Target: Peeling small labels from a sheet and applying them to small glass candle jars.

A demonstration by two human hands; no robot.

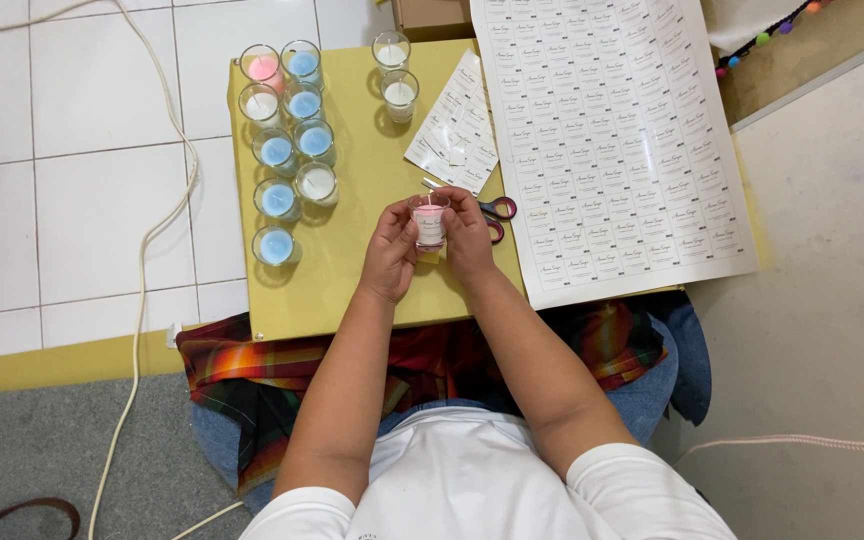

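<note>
A small round clear-glass candle with pink wax sits above the smooth yellow worktop. The left hand and the right hand pinch its sides, fingers curled close. Red-handled scissors lie just right of it.

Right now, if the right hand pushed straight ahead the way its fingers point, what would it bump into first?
The right hand is already touching the pink candle glass held with the left hand. Just past its fingertips lie the scissors, likely the next thing met, though depth is hard to judge from above.
</note>
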